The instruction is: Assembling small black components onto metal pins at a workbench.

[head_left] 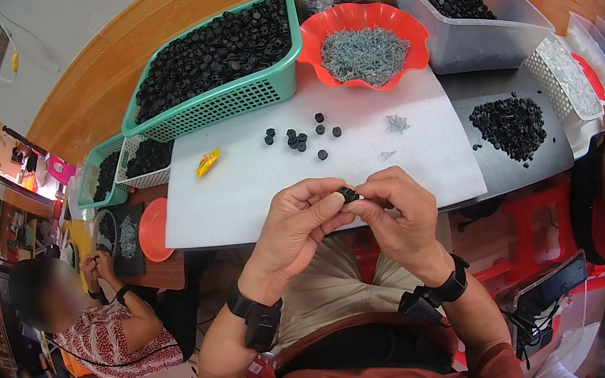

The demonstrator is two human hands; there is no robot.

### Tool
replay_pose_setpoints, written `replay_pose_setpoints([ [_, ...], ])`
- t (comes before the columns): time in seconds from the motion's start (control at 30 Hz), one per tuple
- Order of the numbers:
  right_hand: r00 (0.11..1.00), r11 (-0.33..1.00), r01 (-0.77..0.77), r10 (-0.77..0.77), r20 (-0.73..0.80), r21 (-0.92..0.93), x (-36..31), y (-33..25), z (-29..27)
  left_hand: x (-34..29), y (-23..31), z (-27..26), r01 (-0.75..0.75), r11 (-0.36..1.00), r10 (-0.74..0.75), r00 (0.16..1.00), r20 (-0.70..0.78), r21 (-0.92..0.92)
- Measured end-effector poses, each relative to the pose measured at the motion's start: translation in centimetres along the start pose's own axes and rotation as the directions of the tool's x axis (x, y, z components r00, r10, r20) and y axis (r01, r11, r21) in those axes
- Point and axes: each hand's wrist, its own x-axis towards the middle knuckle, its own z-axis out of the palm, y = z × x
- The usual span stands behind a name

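Just off the near edge of the white-topped table, a small black plastic part (349, 194) is pinched between the fingers of my left hand (293, 220). From the other side, the closed thumb and forefinger of my right hand (403, 215) meet on the same part; my fingertips hide much of it. Several loose black plastic parts (297, 140) lie beyond my hands on the white sheet (240, 190). A small pile of screws (397, 123) lies to their right, with a few more screws (388, 155) nearer me.
A green basket (226, 98) of black parts, a red scalloped bowl (373, 83) of screws and a clear bin (484, 44) line the back. A yellow packet (208, 162) lies left. More black pieces (510, 128) are heaped right. People work on both sides.
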Motion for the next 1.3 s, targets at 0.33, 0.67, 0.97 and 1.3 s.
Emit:
replay_pose_setpoints([
  [0.33, 0.995, 0.991, 0.101, -0.103, -0.019, -0.089, -0.1, 0.3, 0.0, -0.2, 0.1, 0.4, 0.015, 1.000, -0.015, 0.999, -0.045, 0.004],
  [0.67, 0.982, 0.974, 0.186, -0.189, -0.010, -0.132, -0.2, 0.6, 0.1, -0.3, -0.2, 0.3, -0.001, 1.000, 0.001, 0.998, -0.060, 0.010],
  [0.97, 0.973, 0.963, 0.226, -0.229, -0.005, -0.150, -0.5, 0.8, 0.2, -0.5, -0.4, 0.4, -0.015, 0.999, 0.017, 0.998, -0.058, 0.035],
  [1.3, 0.971, 0.957, 0.235, -0.238, 0.007, -0.170, -0.6, 1.0, 0.0, -0.5, -0.7, 0.3, -0.035, 0.998, 0.036, 0.999, -0.025, 0.055],
])
